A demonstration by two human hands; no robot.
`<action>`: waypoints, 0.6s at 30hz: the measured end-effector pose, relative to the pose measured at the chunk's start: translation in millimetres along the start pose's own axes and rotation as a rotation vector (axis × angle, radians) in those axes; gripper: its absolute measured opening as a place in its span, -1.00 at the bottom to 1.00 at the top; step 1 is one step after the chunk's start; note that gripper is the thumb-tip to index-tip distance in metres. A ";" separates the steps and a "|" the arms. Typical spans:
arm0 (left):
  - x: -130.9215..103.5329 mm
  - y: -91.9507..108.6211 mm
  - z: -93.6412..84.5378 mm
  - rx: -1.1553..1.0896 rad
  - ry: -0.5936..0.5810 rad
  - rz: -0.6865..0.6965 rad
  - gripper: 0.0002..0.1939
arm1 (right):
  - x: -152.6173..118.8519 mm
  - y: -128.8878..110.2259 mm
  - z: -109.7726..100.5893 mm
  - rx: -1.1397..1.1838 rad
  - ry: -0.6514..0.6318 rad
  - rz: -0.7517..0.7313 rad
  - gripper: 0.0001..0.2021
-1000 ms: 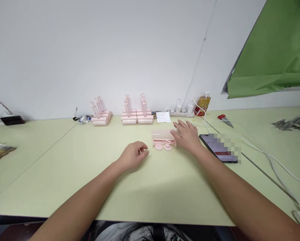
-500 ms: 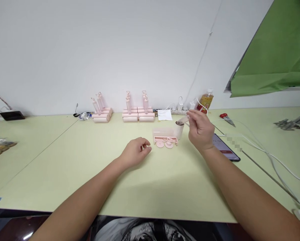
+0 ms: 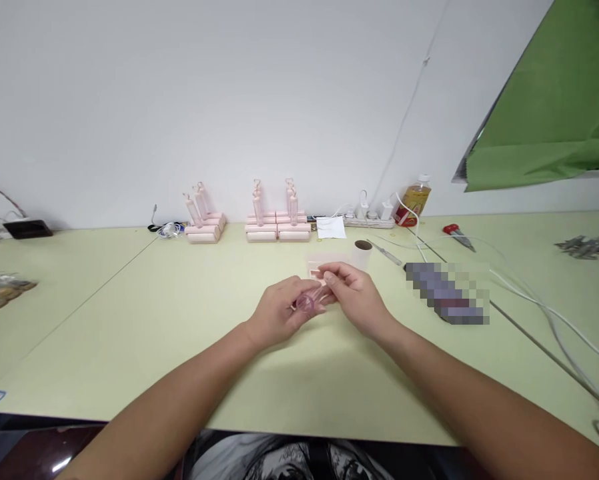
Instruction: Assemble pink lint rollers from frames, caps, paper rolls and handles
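Note:
A clear pinkish tube (image 3: 305, 303) lies across the fingers of my left hand (image 3: 278, 310), its round end facing me. My right hand (image 3: 357, 299) pinches the far end of the same tube. Just behind my hands is a translucent pink cover (image 3: 324, 257), with the pink part in front of it mostly hidden by my fingers. A white roll (image 3: 362, 253) with a brown core stands upright behind my right hand. To its right a thin screwdriver-like tool (image 3: 385, 252) lies on the table.
Pink assembled rollers (image 3: 278, 231) with upright handles line the wall, more (image 3: 204, 232) to their left. A white paper (image 3: 331, 227), power strip (image 3: 369, 222) and drink bottle (image 3: 413, 201) are at the back. A phone (image 3: 444, 293) and cables lie right; a red-tipped tool (image 3: 458, 236) is beyond.
My right hand has moved left from beside the roll to my left hand, bringing the clear tube. My left hand has closed around it. The thin tool now shows on the table.

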State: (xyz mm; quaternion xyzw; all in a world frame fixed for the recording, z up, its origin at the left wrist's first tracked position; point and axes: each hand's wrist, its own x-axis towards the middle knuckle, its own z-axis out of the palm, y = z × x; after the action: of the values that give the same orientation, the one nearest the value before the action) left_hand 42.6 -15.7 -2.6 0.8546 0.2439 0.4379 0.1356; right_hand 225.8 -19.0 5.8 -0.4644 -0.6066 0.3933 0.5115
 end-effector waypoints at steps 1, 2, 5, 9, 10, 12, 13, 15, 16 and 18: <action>-0.5 0.2 -2.2 -0.008 0.029 0.015 -0.75 | 3.4 0.3 -6.6 -0.193 0.057 -0.111 -0.73; -1.0 0.1 -4.4 -0.018 0.048 0.017 -0.79 | 7.8 0.4 -14.6 -0.406 0.101 -0.217 -0.73; -1.9 -1.2 -10.2 -0.030 0.010 -0.046 -0.83 | 22.4 2.4 -36.7 -0.896 0.091 -0.169 -0.74; -2.4 -3.6 -13.0 -0.028 -0.179 -0.250 -0.76 | 32.6 11.2 -44.4 -1.104 -0.088 0.113 -0.77; -2.5 -3.9 -13.0 -0.026 -0.234 -0.300 -0.75 | 33.2 13.1 -43.5 -1.112 -0.108 0.131 -0.79; -2.8 -4.2 -12.8 -0.011 -0.317 -0.379 -0.78 | 32.5 14.9 -41.4 -1.085 -0.101 0.110 -0.82; -2.9 -4.3 -12.6 0.005 -0.337 -0.403 -0.80 | 31.4 14.4 -40.6 -1.024 -0.078 0.074 -0.82; -3.0 -4.7 -12.1 0.043 -0.345 -0.431 -0.78 | 27.8 11.1 -38.8 -0.769 -0.045 -0.017 -0.78; -3.0 -5.1 -12.0 0.060 -0.343 -0.438 -0.76 | 25.3 8.5 -37.5 -0.588 -0.058 -0.054 -0.76; -2.9 -6.0 -11.9 0.082 -0.339 -0.442 -0.74 | 19.4 2.8 -33.2 -0.240 -0.148 -0.079 -0.70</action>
State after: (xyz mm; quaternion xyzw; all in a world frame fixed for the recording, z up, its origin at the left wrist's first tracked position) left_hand 29.7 -12.0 -0.4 0.8465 0.4159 0.2382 0.2319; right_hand 258.1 0.5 13.6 -0.4678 -0.7032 0.3307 0.4210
